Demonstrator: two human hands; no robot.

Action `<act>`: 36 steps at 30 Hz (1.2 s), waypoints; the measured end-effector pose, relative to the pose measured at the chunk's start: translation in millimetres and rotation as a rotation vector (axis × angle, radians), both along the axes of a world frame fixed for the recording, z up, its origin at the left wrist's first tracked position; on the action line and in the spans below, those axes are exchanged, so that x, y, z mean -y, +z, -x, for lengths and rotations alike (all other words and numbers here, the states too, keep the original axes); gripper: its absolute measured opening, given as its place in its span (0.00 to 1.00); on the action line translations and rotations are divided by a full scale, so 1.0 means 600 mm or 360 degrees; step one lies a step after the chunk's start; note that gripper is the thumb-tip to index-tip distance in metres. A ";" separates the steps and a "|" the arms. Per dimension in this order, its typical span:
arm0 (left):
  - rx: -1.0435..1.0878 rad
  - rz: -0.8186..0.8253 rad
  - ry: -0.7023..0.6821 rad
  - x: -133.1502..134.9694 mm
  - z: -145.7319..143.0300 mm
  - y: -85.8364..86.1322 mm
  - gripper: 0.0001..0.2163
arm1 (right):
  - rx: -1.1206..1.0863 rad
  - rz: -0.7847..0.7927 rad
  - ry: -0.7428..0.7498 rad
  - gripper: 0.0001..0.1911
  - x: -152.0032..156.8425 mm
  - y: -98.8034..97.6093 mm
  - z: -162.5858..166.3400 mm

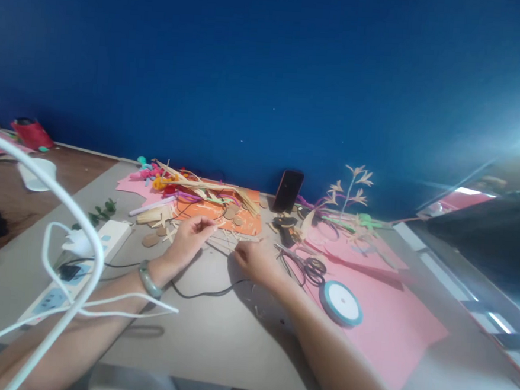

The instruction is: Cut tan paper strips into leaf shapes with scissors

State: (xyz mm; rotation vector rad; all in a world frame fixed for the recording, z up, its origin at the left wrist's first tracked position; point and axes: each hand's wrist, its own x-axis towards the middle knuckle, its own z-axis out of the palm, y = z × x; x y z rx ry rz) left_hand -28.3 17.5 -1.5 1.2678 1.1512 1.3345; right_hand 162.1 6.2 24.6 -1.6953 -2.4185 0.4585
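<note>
My left hand (pixel 192 236), with a jade-like bangle (pixel 150 279) at the wrist, is held over the table with thumb and fingertips pinched together. A tiny pale sliver shows at its fingertips, too small to name. To its right, my right hand (pixel 255 259) is closed low over the table, its fingertips turned down and inward. What it holds, if anything, is hidden. Thin pale strips (pixel 221 243) lie between and behind the hands. Just beyond them is an orange sheet (pixel 251 223) with brown discs (pixel 232 211) on it. Black-handled scissors (pixel 313 271) rest right of my right hand.
A teal-edged ribbon roll (pixel 341 303) lies on pink paper (pixel 379 328). A phone (pixel 288 191) leans by the blue wall. A straw-like flower stem (pixel 348 192) stands at right. White cable (pixel 98 249) crosses the left foreground above a power strip (pixel 109 241). Dried husks (pixel 207 185) pile behind.
</note>
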 end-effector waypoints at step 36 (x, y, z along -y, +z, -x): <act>0.0390 0.0499 -0.0298 0.011 -0.015 0.005 0.09 | -0.1854 0.0097 0.1266 0.21 0.186 0.157 0.060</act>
